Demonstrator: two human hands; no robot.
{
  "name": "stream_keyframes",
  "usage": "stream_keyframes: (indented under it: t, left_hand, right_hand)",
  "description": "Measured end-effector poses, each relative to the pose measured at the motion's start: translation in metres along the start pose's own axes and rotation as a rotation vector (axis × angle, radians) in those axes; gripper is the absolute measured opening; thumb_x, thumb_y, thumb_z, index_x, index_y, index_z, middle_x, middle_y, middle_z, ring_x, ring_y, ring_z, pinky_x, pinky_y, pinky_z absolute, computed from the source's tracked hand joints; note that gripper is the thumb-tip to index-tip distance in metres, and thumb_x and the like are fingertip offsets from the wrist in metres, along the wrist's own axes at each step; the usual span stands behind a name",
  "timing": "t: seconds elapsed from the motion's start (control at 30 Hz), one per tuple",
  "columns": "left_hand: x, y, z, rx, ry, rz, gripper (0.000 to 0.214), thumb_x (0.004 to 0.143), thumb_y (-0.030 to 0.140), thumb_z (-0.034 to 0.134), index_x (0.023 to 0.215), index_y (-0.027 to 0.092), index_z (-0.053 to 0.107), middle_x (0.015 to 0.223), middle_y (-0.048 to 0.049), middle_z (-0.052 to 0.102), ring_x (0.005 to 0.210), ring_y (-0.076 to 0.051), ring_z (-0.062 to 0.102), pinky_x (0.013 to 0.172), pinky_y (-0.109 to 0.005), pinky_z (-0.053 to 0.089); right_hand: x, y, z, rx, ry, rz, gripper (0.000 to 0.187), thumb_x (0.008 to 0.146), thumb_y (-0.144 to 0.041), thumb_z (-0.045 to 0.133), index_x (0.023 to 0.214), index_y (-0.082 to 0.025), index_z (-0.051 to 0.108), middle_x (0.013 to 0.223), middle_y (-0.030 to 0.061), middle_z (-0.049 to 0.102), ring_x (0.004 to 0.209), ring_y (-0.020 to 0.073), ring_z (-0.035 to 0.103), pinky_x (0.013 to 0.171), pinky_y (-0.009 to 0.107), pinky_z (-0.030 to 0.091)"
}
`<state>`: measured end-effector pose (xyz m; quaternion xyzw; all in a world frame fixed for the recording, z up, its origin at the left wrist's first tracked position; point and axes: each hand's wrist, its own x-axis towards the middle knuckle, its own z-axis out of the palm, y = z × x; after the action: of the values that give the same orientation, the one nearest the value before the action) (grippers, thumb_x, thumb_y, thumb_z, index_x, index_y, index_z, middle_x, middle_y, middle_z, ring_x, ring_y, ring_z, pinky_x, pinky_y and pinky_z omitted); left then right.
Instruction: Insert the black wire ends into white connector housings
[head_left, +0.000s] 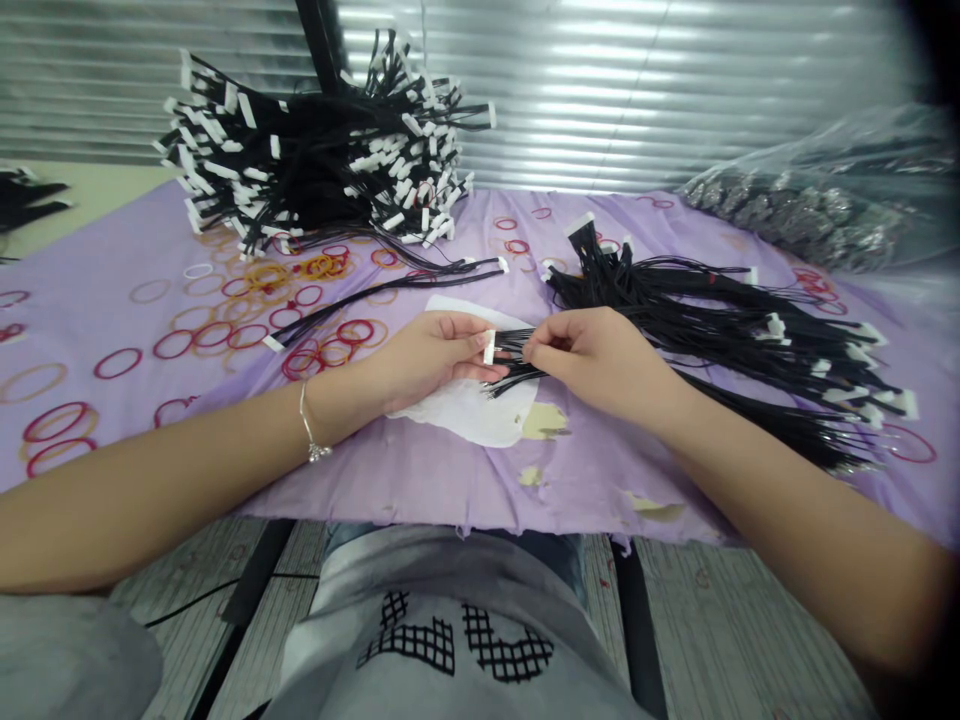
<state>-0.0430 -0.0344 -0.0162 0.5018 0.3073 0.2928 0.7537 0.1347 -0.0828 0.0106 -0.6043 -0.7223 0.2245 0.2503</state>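
Note:
My left hand (442, 352) pinches a small white connector (490, 347) between thumb and fingers above a white sheet (480, 425). Thin black wires run from the connector toward my right hand (581, 350), whose thumb and index finger are closed on them. Loose wire ends with bare tips (495, 388) lie just under the left fingers. To the right, beside and beyond my right hand, spreads a bundle of black wires (675, 300) with white connectors. Single wire harnesses (375, 290) lie beyond my left hand.
A tall heap of black wire harnesses (315, 150) with white connectors stands at the back left. Red and yellow rubber bands (214, 335) are scattered over the purple cloth (360, 480), torn near its front edge. A clear plastic bag (810, 210) of metallic parts sits back right.

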Motion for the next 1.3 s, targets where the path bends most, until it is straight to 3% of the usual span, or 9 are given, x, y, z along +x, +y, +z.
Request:
stream_keyframes:
  t: [0.3,0.5,0.77,0.87,1.0,1.03,1.07,1.2,1.3]
  left_hand:
    - [0.0,-0.002,-0.002,0.014,-0.016,-0.012,0.013,0.085,0.007,0.048,0.082,0.005,0.06,0.079,-0.0057,0.065,0.07,-0.012,0.067,0.074,-0.023,0.054]
    - [0.001,-0.003,-0.001,0.065,0.005,-0.017,0.013,0.084,0.005,0.047,0.082,0.006,0.06,0.078,-0.0039,0.065,0.07,-0.011,0.067,0.076,-0.023,0.054]
    - [0.001,-0.002,0.005,0.101,0.059,-0.044,0.014,0.083,0.002,0.046,0.081,0.006,0.059,0.071,-0.0027,0.065,0.067,-0.009,0.065,0.074,-0.022,0.053]
    - [0.001,0.0,0.005,0.066,0.058,-0.026,0.015,0.084,0.001,0.045,0.079,0.006,0.058,0.071,-0.0029,0.064,0.067,-0.01,0.065,0.074,-0.023,0.053]
    - [-0.002,0.0,0.006,-0.007,0.048,0.06,0.015,0.086,0.006,0.045,0.082,0.006,0.059,0.077,-0.0052,0.065,0.066,-0.01,0.064,0.072,-0.023,0.052]
    - [-0.003,0.0,0.006,-0.01,0.046,0.071,0.015,0.086,0.007,0.045,0.083,0.006,0.059,0.078,-0.006,0.065,0.066,-0.01,0.064,0.071,-0.024,0.051]
    - [-0.003,0.0,0.006,-0.014,0.049,0.074,0.014,0.086,0.007,0.045,0.083,0.006,0.059,0.078,-0.0065,0.065,0.066,-0.01,0.064,0.071,-0.024,0.051]
    - [-0.003,-0.002,0.005,-0.07,0.082,0.046,0.014,0.084,0.003,0.046,0.081,0.005,0.059,0.077,-0.0068,0.065,0.066,-0.01,0.063,0.075,-0.026,0.051]
    - [-0.002,-0.002,0.004,-0.085,0.079,0.035,0.012,0.083,0.003,0.047,0.079,0.004,0.058,0.08,-0.0083,0.065,0.069,-0.01,0.063,0.078,-0.027,0.051]
  right_hand:
    - [0.0,0.002,0.004,0.003,-0.003,0.003,0.017,0.074,-0.023,0.052,0.066,-0.013,0.064,0.053,-0.0016,0.053,0.046,0.0053,0.038,0.044,0.02,0.027]
    - [0.004,0.008,0.012,0.056,0.035,-0.066,0.015,0.072,-0.019,0.052,0.07,-0.013,0.066,0.059,-0.0005,0.059,0.051,0.0063,0.046,0.05,0.02,0.033]
    - [0.007,0.013,0.023,0.097,0.076,-0.124,0.014,0.072,-0.016,0.053,0.069,-0.011,0.066,0.056,-0.0003,0.057,0.05,0.0063,0.044,0.051,0.021,0.032]
    - [0.005,0.01,0.02,-0.008,0.102,-0.201,0.014,0.075,-0.017,0.053,0.072,-0.011,0.066,0.063,0.0016,0.058,0.056,0.0082,0.048,0.056,0.022,0.036]
    - [-0.003,0.001,0.007,-0.352,0.366,-0.454,0.02,0.084,-0.023,0.05,0.083,-0.014,0.067,0.084,0.0095,0.056,0.082,0.0169,0.05,0.076,0.03,0.04]
    - [-0.004,-0.001,0.003,-0.417,0.374,-0.489,0.022,0.086,-0.024,0.048,0.085,-0.015,0.067,0.085,0.0102,0.055,0.084,0.0179,0.049,0.077,0.031,0.039]
    - [-0.005,-0.001,0.0,-0.462,0.319,-0.513,0.023,0.087,-0.024,0.046,0.086,-0.015,0.067,0.083,0.0102,0.054,0.083,0.0179,0.049,0.076,0.031,0.039]
    - [-0.001,0.007,-0.002,-0.529,-0.097,-0.55,0.019,0.085,-0.023,0.052,0.089,-0.015,0.069,0.082,0.008,0.054,0.078,0.0165,0.05,0.073,0.03,0.04]
    - [0.004,0.014,0.0,-0.457,-0.177,-0.521,0.017,0.084,-0.02,0.053,0.087,-0.015,0.069,0.085,0.0076,0.052,0.08,0.0153,0.049,0.076,0.028,0.039]
